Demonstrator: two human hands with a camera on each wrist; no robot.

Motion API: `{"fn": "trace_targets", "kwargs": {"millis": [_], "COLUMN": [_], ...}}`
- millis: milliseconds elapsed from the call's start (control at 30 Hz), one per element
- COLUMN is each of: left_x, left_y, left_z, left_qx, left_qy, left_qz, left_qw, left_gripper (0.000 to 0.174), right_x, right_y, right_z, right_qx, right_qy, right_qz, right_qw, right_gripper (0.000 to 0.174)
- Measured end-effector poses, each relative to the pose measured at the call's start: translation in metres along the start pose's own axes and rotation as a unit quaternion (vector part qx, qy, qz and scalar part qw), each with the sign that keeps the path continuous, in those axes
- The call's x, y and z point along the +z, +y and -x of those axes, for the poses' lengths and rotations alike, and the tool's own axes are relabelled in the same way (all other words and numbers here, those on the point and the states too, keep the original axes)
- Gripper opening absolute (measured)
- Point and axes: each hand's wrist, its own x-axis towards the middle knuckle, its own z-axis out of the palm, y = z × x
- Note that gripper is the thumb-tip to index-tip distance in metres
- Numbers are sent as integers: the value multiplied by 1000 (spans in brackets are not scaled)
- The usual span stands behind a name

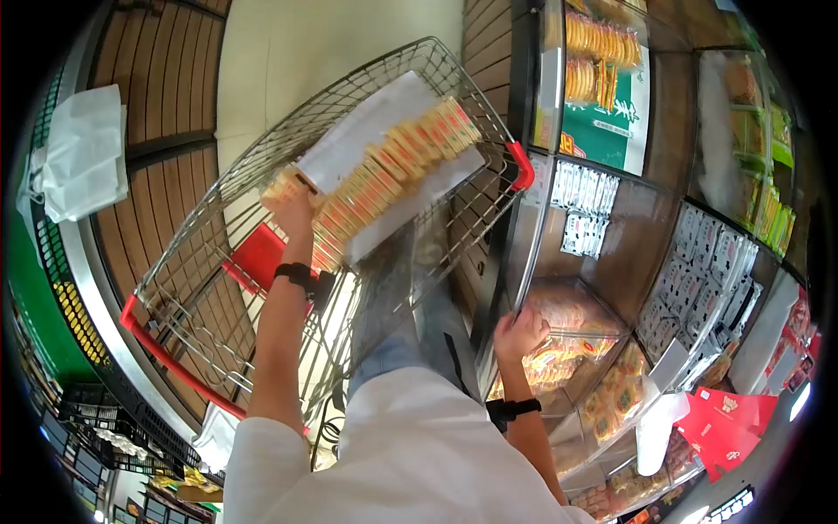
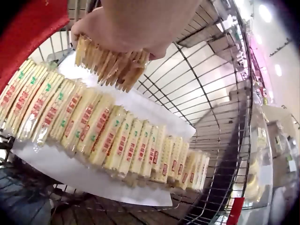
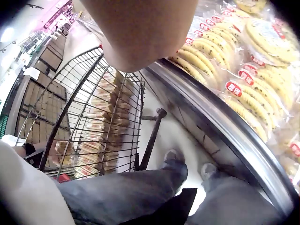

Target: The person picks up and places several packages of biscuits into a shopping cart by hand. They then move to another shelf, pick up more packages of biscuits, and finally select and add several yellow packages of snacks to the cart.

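Note:
My left hand (image 1: pixel 291 210) grips a bundle of thin wrapped biscuits (image 2: pixel 112 63), held over the shopping cart (image 1: pixel 194 229). In the left wrist view its fingers wrap the top of the bundle, whose lower edges show. Beside it a long row of upright biscuit packs (image 2: pixel 124 143), yellowish with red print and green leaf marks, stands on a white sheet (image 2: pixel 105 180) in the cart. At the display shelf my right hand (image 1: pixel 521 332) holds the front rail (image 1: pixel 527 278) with curled fingers. Its fingertips are hidden in the right wrist view.
Round yellow pastries in clear bags (image 3: pixel 248 93) fill the display behind the metal edge (image 3: pixel 225 126). Black-and-white packets (image 1: pixel 583 205) lie farther along. Wooden slatted stands (image 1: pixel 166 79) line the cart's left, with white bags (image 1: pixel 85 153) hanging there. A red sign (image 1: pixel 724 428) hangs at right.

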Motion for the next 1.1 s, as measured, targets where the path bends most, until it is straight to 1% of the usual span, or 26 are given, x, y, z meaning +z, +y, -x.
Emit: {"fn": "trace_targets", "kwargs": {"millis": [33,133,167,267,300,367,433,500,533,567,700,800,867,933,967,1033,1100], "left_x": [10,31,37,42,41,37,44,50,53,55,73,77,84,95,99,85,76], "left_y": [2,18,25,48,52,58,55,50,49,49,28,14,-7,-50,-82,-70,-56], "left_z": [-5,-12,-12,-11,-10,-3,-2,-2,-4,-5,-21,-27,-40,-68,-89,-83,-74], "left_qx": [21,-10,-29,-105,-102,-94,-74,-49,-66,-83,-118,-104,-102,-31,39,122,136], "left_qy": [25,-4,-19,6,1,-10,9,14,13,11,-7,-56,-95,-169,-222,-262,-223], "left_qz": [-26,62,130,-5,-30,-79,-137,-202,-210,-218,-239,-272,-251,-201,-161,-111,-184], "left_qw": [999,998,991,994,994,992,988,978,975,972,964,955,958,965,961,951,948], "left_gripper": [101,104,106,108,109,109,109,109,109,110,112,115,112,103,96,64,58], "right_x": [2,3,2,-1,3,4,2,4,5,4,7,4,4,8,8,4,2], "right_y": [1,2,1,-4,-1,3,1,3,2,0,2,0,2,5,6,2,2], "right_z": [1,0,-2,-4,-2,0,-1,-1,-2,-2,-3,-3,-1,1,1,-3,-4], "right_qx": [1,-9,-14,-7,-14,-2,11,-2,-7,-3,-9,0,6,5,5,1,-4], "right_qy": [3,12,14,22,18,3,-12,2,9,13,29,13,-3,-1,2,16,26], "right_qz": [2,3,2,28,16,15,24,23,23,16,25,18,18,17,15,12,11], "right_qw": [1000,1000,1000,999,1000,1000,1000,1000,1000,1000,999,1000,1000,1000,1000,1000,1000], "right_gripper": [35,32,31,30,31,31,32,43,48,42,31,28,29,31,31,31,32]}}
